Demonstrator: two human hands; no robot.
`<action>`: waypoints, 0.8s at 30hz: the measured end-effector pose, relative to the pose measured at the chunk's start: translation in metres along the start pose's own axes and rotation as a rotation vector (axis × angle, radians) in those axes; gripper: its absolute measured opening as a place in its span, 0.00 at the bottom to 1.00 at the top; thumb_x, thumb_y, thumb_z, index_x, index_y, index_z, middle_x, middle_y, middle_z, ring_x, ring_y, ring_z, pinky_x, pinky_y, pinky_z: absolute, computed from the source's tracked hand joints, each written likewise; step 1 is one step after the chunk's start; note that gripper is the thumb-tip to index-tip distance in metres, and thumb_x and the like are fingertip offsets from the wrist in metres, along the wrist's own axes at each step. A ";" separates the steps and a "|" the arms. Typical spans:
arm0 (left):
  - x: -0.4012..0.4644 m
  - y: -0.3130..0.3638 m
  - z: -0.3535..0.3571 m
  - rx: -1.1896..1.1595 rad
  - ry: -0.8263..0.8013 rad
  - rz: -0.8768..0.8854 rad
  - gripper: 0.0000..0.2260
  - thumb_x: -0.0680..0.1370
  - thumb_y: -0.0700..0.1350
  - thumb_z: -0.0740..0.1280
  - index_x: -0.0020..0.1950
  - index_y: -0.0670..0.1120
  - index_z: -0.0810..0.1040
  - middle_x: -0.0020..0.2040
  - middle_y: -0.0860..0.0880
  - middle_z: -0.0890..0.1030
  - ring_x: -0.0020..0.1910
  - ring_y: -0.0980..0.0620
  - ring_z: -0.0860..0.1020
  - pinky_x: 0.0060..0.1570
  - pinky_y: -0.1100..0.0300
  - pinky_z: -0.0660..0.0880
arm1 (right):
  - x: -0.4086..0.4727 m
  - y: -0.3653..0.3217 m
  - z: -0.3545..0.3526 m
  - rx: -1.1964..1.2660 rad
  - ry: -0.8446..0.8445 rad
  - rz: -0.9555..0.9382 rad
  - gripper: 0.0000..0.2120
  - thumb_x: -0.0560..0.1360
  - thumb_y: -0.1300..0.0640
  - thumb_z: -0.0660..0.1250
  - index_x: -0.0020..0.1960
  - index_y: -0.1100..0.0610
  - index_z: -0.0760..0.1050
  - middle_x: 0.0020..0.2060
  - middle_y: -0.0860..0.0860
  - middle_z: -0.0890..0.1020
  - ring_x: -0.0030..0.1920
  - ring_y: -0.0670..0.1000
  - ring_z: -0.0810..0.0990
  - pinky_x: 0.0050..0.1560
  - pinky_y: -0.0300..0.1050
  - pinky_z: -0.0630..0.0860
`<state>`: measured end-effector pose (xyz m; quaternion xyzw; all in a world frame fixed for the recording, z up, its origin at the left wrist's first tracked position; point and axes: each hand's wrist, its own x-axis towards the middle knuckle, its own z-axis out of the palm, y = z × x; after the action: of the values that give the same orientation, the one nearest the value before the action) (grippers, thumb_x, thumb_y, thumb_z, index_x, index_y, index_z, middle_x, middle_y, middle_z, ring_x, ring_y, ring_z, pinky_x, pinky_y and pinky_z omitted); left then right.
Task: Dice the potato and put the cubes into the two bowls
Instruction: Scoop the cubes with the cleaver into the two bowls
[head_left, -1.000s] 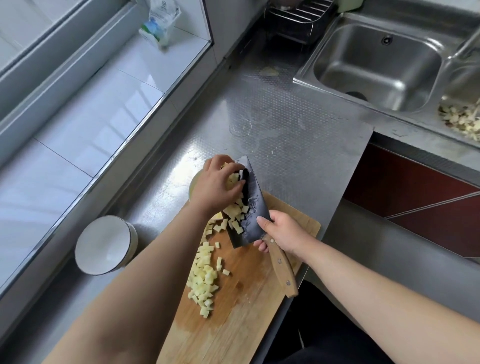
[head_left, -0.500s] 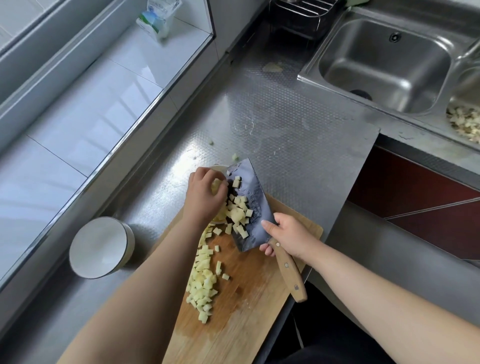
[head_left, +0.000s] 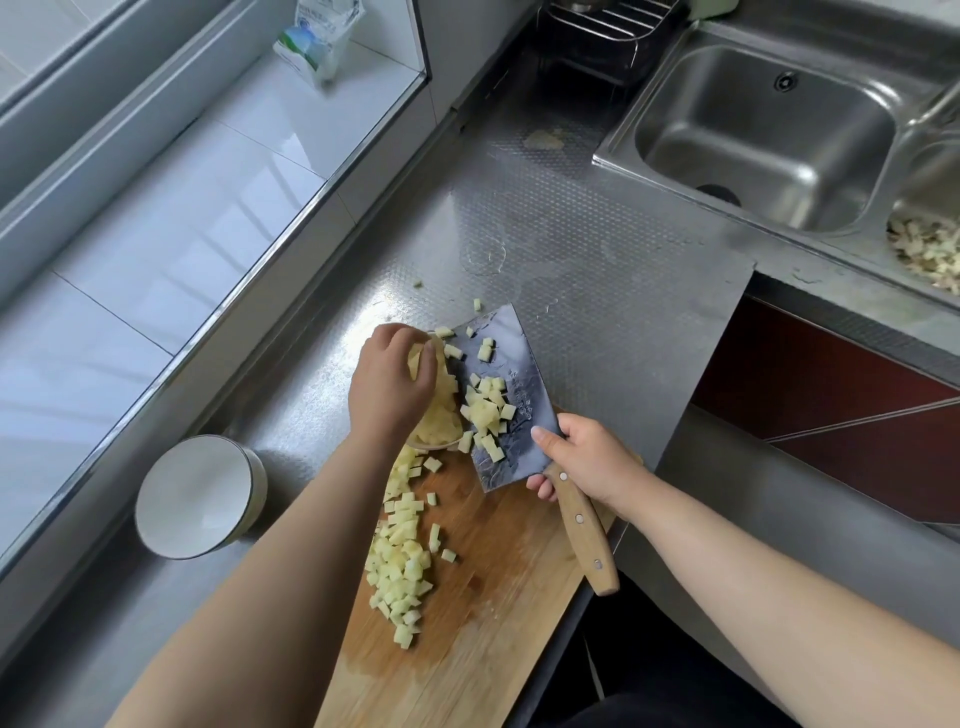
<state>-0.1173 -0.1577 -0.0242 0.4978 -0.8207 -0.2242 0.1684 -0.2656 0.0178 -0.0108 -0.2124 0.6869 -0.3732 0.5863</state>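
The textured steel counter (head_left: 597, 249) lies bare between the long wooden cutting board (head_left: 498, 587) and the steel double sink (head_left: 769, 135), apart from a few stray potato cubes (head_left: 477, 304), so a hand could pass there freely. To the left, the white round bowl with a dark rim (head_left: 200, 499) stands near the board against the raised metal window ledge (head_left: 249, 291) (a narrow strip of counter lies between bowl and board). The board's far end is crowded by the broad dark cleaver blade (head_left: 506, 395), the cube-filled bowl (head_left: 436, 410) and both forearms.

R hand (head_left: 587, 457) holds cleaver (head_left: 498, 395) w/ potato cubes (head_left: 488, 410); L hand (head_left: 389, 384) over bowl (head_left: 441, 415).
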 end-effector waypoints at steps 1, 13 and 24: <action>0.002 0.003 0.000 -0.037 0.019 0.032 0.10 0.80 0.52 0.62 0.55 0.49 0.79 0.58 0.53 0.75 0.58 0.53 0.72 0.51 0.59 0.70 | 0.000 -0.001 0.000 -0.002 0.000 0.002 0.11 0.82 0.56 0.60 0.50 0.65 0.73 0.33 0.61 0.82 0.27 0.51 0.80 0.31 0.44 0.79; 0.035 0.011 0.003 -0.006 -0.194 0.177 0.06 0.78 0.51 0.67 0.51 0.51 0.80 0.53 0.53 0.73 0.56 0.51 0.67 0.53 0.60 0.64 | 0.002 -0.015 0.004 -0.077 -0.037 -0.019 0.12 0.82 0.55 0.60 0.54 0.65 0.73 0.38 0.62 0.82 0.29 0.48 0.81 0.31 0.42 0.79; 0.017 -0.007 0.003 -0.019 -0.210 0.059 0.05 0.78 0.49 0.67 0.51 0.49 0.79 0.48 0.54 0.75 0.47 0.54 0.75 0.43 0.61 0.69 | 0.006 -0.020 -0.001 -0.063 -0.024 -0.009 0.08 0.82 0.56 0.60 0.47 0.59 0.73 0.33 0.58 0.81 0.27 0.48 0.81 0.31 0.44 0.79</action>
<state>-0.1210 -0.1749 -0.0294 0.4458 -0.8458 -0.2779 0.0929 -0.2706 0.0010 0.0005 -0.2383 0.6904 -0.3514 0.5858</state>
